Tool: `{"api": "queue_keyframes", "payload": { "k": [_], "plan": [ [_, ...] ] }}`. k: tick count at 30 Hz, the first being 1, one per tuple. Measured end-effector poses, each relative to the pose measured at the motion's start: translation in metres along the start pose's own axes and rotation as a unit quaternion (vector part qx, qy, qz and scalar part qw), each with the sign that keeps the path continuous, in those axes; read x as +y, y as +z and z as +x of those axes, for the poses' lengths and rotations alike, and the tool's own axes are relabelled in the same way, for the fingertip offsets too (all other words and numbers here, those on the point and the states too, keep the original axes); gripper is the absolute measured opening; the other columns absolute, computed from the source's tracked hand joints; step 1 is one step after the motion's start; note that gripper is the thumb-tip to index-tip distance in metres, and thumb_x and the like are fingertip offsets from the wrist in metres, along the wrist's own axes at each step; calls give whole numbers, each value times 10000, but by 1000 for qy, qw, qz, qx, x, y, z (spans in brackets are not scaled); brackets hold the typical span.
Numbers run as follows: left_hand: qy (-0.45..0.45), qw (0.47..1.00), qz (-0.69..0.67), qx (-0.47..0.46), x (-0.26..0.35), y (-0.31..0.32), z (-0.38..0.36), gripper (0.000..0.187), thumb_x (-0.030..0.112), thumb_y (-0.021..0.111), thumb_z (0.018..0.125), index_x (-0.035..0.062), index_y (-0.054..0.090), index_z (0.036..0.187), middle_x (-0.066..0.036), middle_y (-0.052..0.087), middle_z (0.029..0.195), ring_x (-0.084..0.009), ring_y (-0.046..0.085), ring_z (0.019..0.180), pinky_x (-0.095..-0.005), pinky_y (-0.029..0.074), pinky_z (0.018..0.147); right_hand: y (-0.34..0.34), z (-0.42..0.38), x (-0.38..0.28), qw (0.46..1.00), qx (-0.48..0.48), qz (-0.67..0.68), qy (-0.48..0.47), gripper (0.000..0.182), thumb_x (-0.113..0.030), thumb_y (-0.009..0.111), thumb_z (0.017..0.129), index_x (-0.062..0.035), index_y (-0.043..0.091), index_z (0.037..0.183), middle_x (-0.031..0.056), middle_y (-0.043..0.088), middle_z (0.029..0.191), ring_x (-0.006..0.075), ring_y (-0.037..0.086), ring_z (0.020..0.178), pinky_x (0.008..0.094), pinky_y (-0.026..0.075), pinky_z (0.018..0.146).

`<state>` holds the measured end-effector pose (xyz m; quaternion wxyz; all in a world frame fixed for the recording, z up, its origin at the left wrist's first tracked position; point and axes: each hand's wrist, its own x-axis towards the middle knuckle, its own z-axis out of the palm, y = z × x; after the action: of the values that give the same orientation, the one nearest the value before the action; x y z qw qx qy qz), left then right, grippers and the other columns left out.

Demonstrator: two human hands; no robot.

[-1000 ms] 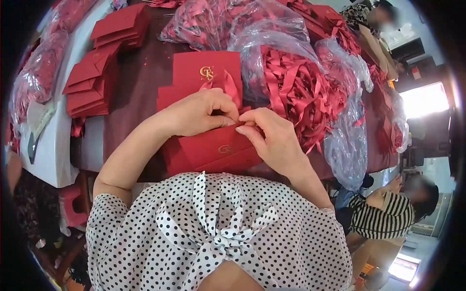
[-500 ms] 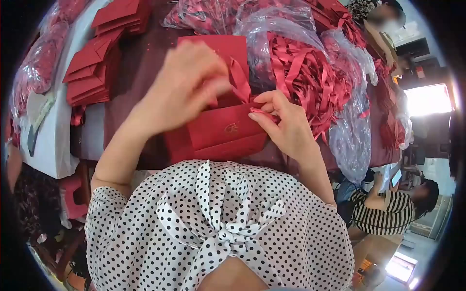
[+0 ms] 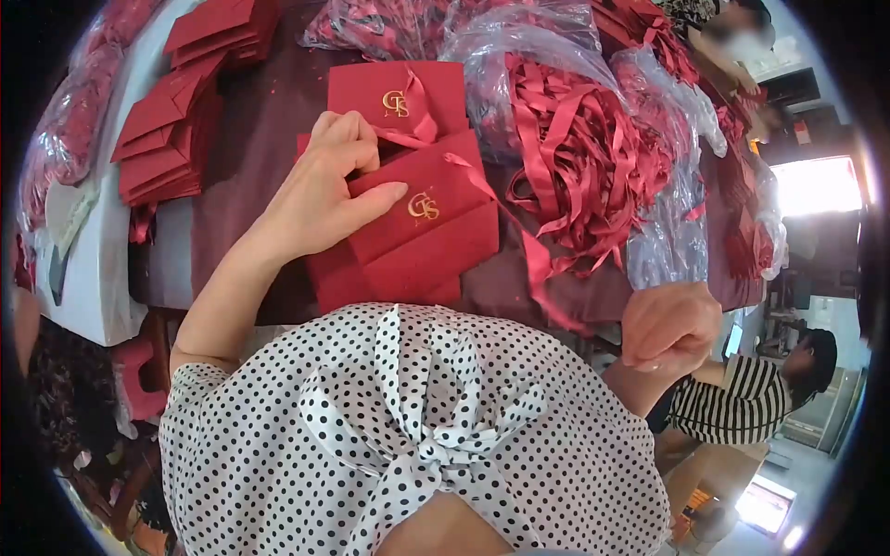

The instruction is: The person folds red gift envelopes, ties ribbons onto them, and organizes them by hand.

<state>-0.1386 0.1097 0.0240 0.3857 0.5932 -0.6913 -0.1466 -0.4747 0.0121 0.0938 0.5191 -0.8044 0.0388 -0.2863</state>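
My left hand (image 3: pixel 324 181) is closed on a red paper gift bag (image 3: pixel 445 232) with gold lettering, thumb on its front and fingers curled at the upper left edge. From a hole near that bag's top edge, a red ribbon (image 3: pixel 533 255) runs down to the right. My right hand (image 3: pixel 672 324) is curled closed beyond the ribbon's lower end, apart from the bag; whether it holds anything is hidden. Behind the held bag lies another red bag (image 3: pixel 362 88) with gold lettering and a ribbon loop (image 3: pixel 422 111).
Stacks of folded red bags (image 3: pixel 167 139) stand at the left. A clear plastic bag (image 3: pixel 482 83) spills a heap of red ribbons (image 3: pixel 584 157) at the right. A white box (image 3: pixel 97 269) is at the left edge. A person in a striped top (image 3: pixel 742 398) sits at the right.
My right hand has moved from the bag's top edge down to the right, and the ribbon now stretches out that way. My left hand has lowered onto the bag's left side.
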Motion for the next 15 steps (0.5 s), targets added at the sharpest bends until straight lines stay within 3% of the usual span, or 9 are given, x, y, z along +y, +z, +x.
{"api": "queue_keyframes", "payload": {
  "k": [2, 4, 5, 8, 12, 15],
  "plan": [
    [-17, 1000, -12, -4, 1, 2, 2, 314, 151, 716, 739, 6, 444, 680, -83, 453, 822, -246, 405, 849, -335, 370, 742, 6, 1, -5, 991, 26, 133, 2, 159, 35, 751, 564, 3, 641, 675, 83, 606, 553, 202, 591, 477, 282, 454, 452],
    [-10, 1000, -19, -2, 4, 3, 3, 325, 164, 722, 744, 8, 445, 680, -79, 453, 819, -242, 403, 850, -333, 370, 742, 20, 5, -2, 995, 89, -31, -27, 134, 45, 726, 574, 14, 636, 668, 99, 609, 566, 212, 600, 495, 284, 464, 473],
    [-3, 1000, -26, 4, 5, 3, 3, 335, 178, 728, 749, 10, 447, 679, -75, 453, 816, -237, 402, 851, -331, 371, 742, 24, 18, -4, 989, 52, -140, -12, 103, 44, 701, 641, 17, 641, 720, 99, 637, 654, 222, 626, 578, 292, 482, 516],
    [-6, 999, -29, 14, 0, 6, 2, 342, 200, 733, 759, 14, 455, 686, -75, 453, 812, -242, 405, 855, -334, 370, 754, 27, 29, 12, 958, -6, -268, 101, 125, 7, 684, 738, -21, 657, 857, 87, 646, 832, 230, 634, 753, 305, 510, 639],
    [22, 999, 14, 41, -13, 13, 5, 334, 216, 723, 777, 22, 464, 693, -80, 457, 804, -246, 415, 857, -332, 364, 748, 22, 19, 45, 953, -68, -278, 96, 108, 14, 653, 763, -27, 659, 863, 79, 627, 852, 240, 628, 781, 320, 513, 678],
    [-5, 998, 41, 39, -14, 16, 5, 344, 230, 740, 763, 21, 472, 708, -55, 464, 778, -217, 429, 806, -320, 371, 730, 25, 13, 47, 927, -233, -290, 50, 265, -27, 645, 673, -41, 648, 937, 72, 627, 994, 255, 594, 830, 337, 501, 723]
  ]
}}
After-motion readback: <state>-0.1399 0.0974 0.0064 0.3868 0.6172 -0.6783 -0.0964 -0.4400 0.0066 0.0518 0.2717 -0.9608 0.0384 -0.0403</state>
